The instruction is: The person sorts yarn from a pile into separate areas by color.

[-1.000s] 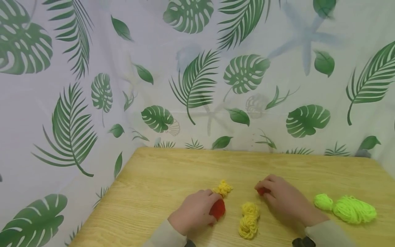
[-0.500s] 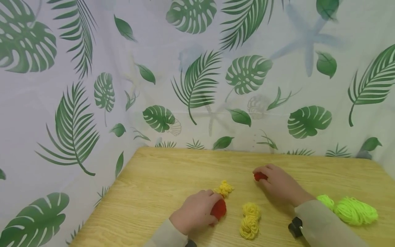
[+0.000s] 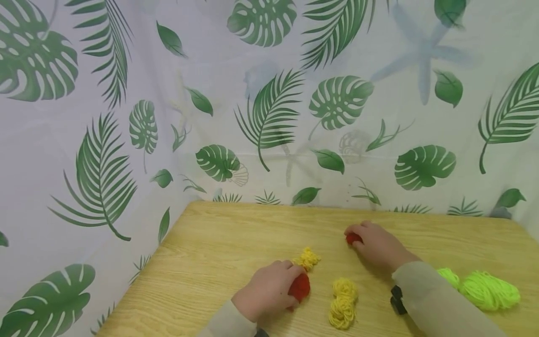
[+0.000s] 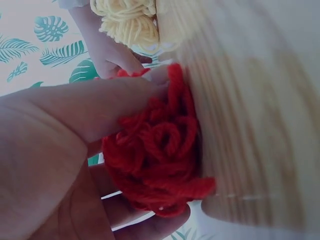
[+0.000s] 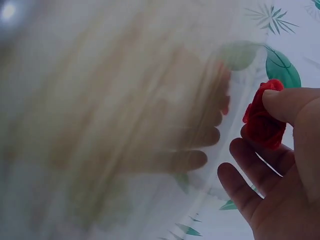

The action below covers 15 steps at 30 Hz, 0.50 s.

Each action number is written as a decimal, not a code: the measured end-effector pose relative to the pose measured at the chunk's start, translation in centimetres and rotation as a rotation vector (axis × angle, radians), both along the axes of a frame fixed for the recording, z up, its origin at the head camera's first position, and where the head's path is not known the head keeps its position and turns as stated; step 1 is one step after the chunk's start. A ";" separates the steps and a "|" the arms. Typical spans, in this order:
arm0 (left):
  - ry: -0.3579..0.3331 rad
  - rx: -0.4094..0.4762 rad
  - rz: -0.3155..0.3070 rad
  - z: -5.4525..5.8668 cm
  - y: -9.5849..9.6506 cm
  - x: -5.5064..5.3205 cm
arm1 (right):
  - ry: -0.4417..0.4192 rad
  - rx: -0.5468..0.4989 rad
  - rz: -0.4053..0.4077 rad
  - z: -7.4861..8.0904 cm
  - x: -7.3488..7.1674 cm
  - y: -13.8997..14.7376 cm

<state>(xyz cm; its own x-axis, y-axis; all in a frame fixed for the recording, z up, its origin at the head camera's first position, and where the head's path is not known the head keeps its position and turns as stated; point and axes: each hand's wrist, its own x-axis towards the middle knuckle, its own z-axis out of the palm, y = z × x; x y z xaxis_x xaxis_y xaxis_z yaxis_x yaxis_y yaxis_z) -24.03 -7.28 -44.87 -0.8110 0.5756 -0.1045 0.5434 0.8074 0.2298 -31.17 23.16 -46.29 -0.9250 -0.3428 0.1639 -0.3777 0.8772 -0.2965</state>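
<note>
My left hand (image 3: 269, 288) grips a bundle of red yarn (image 3: 300, 287) low at the table's front middle; in the left wrist view the thumb lies across the looped red strands (image 4: 160, 145), fingers behind. Farther back and to the right, my right hand (image 3: 376, 243) pinches a smaller red yarn ball (image 3: 353, 238). The right wrist view shows that red ball (image 5: 267, 117) between thumb and fingers, close over the glossy tabletop. Just beyond the left hand sits a small yellow yarn clump (image 3: 308, 258). A twisted yellow skein (image 3: 343, 304) lies between the two hands.
Bright green yarn (image 3: 490, 290) lies at the right, partly hidden behind the right sleeve (image 3: 438, 290). The wooden table (image 3: 236, 229) meets a leaf-patterned white cloth (image 3: 269, 182) at its back edge and left side.
My right hand has moved away toward the back of the table with the small red yarn ball. The left hand keeps its grip on the red bundle in nearly the same spot.
</note>
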 end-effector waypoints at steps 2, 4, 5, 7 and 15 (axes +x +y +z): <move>0.004 0.000 0.000 -0.1 -0.1 0.0 | -0.005 0.016 -0.003 -0.1 -0.2 -0.1; 0.007 0.004 0.000 -0.2 -0.1 0.0 | -0.014 0.025 -0.009 -0.1 -0.4 -0.1; 0.007 0.007 0.001 -0.2 -0.1 0.0 | -0.016 0.031 -0.014 -0.1 -0.4 -0.2; 0.007 0.010 0.000 -0.2 -0.1 0.0 | -0.022 0.038 -0.025 0.0 -0.6 -0.2; -0.006 0.013 -0.010 -0.2 -0.3 -0.1 | -0.048 0.052 -0.045 0.0 -1.4 -0.6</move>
<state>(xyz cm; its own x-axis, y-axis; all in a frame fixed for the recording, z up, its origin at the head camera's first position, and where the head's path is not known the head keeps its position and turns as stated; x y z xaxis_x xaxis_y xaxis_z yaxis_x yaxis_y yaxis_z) -24.17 -7.57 -45.08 -0.8046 0.5849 -0.1020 0.5500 0.7990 0.2432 -32.59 22.58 -46.27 -0.9461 -0.3075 0.1017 -0.3237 0.9077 -0.2670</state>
